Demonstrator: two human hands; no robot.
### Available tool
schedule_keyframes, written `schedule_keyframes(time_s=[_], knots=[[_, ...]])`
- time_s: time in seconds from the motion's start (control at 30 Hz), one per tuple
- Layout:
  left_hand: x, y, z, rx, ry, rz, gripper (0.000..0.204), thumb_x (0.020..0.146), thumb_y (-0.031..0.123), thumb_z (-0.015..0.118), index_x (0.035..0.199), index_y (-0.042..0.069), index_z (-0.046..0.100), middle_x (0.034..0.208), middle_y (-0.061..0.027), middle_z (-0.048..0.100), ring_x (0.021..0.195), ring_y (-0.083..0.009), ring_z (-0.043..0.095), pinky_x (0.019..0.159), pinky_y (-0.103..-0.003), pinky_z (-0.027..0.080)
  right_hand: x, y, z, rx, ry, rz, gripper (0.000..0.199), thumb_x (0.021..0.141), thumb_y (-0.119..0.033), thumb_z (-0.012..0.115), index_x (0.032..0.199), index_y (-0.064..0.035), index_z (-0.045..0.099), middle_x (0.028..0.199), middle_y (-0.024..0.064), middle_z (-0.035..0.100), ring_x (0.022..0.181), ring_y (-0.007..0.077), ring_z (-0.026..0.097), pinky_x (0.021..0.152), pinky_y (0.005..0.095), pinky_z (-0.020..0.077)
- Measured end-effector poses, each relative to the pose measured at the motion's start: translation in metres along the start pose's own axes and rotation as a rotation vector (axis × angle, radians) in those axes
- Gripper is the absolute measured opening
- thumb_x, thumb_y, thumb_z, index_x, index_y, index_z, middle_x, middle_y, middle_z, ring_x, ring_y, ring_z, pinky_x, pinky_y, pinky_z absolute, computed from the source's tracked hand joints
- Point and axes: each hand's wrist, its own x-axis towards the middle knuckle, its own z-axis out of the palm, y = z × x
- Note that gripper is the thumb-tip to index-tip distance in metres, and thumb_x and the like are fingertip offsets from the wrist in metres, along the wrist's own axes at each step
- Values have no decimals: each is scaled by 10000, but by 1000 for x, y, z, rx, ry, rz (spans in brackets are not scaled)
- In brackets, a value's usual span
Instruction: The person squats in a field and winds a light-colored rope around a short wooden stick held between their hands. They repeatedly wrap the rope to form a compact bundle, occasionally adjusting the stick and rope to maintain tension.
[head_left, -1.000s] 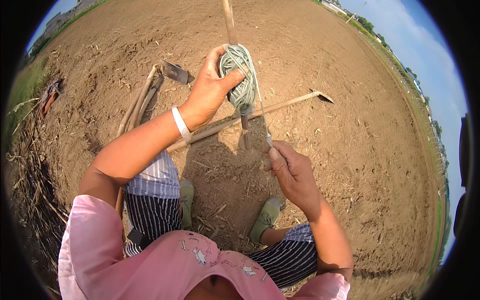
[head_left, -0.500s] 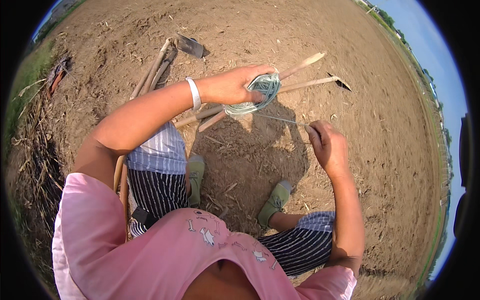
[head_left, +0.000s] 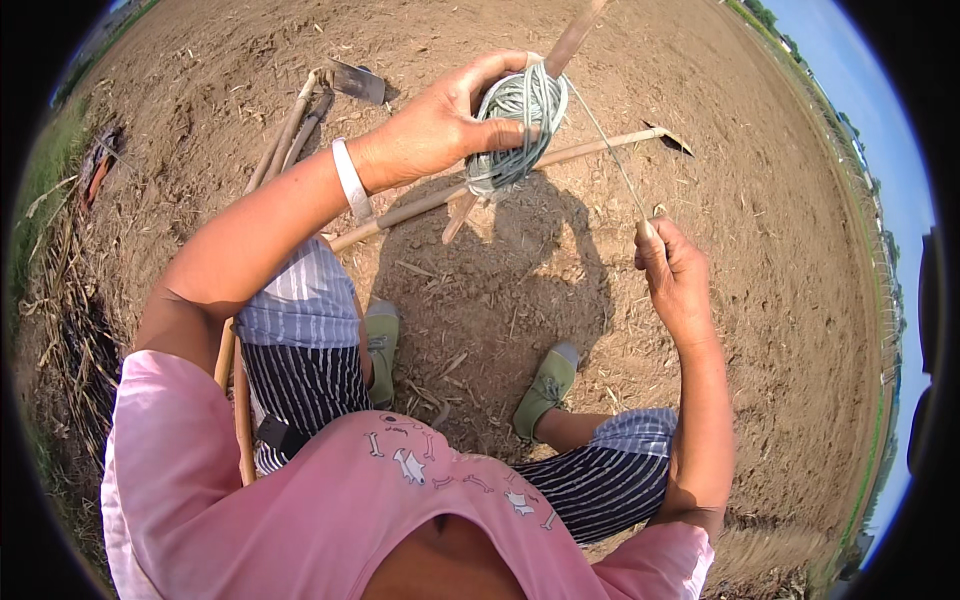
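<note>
Left hand (head_left: 445, 130) round a cord bundle (head_left: 530, 105), right hand (head_left: 675, 270) pinching the line (head_left: 628, 180)

So, left to right: up and left of my left hand there's a hoe (head_left: 357, 82) on the dirt (head_left: 780, 300). I've got a white band (head_left: 352, 180) on that wrist, and the hand's curled round the grey-green bundle, thumb across the front. A wooden stick (head_left: 577, 38) pokes out of the bundle slantwise, above and below the hand. Behind that, a second hoe (head_left: 590, 149) lies on the ground, handle running from under my left forearm to a blade above my right hand. One strand slopes down to that hand, thumb and fingers pressed together on it, looking pretty taut.
</note>
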Motion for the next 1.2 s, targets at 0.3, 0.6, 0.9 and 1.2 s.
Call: schedule_keyframes(time_s=[0.3,0.6,0.9,1.2], knots=[[24,-7,-45,-889,504,-115,288,1013,191,462,1234,7,459,1117,-163,625,1025,-285,658,855,-483,589,-5,-55,59,45,-318,-342,212,994,-258,522,1041,-66,599,844,178,643,763,415,612,674,458,497],[-11,-39,-20,502,-178,-177,546,889,88,636,1398,102,437,1249,-96,571,1144,-260,586,937,-425,503,2,1,12,-409,-78,-75,203,951,-246,622,927,-44,621,773,151,636,672,325,608,626,380,478],[-21,-2,29,526,-545,217,658,753,28,691,1376,141,510,1291,-129,513,1196,-322,527,1013,-432,439,7,0,-12,-333,126,-28,244,961,-293,614,892,-60,634,718,84,604,638,232,581,604,343,472],[12,-10,-11,-91,406,44,622,911,97,671,1442,40,352,1254,-79,561,1135,-170,570,973,-350,481,-6,-61,21,173,-99,-204,231,1008,-283,529,1004,-65,605,720,126,588,655,256,607,622,354,484]])
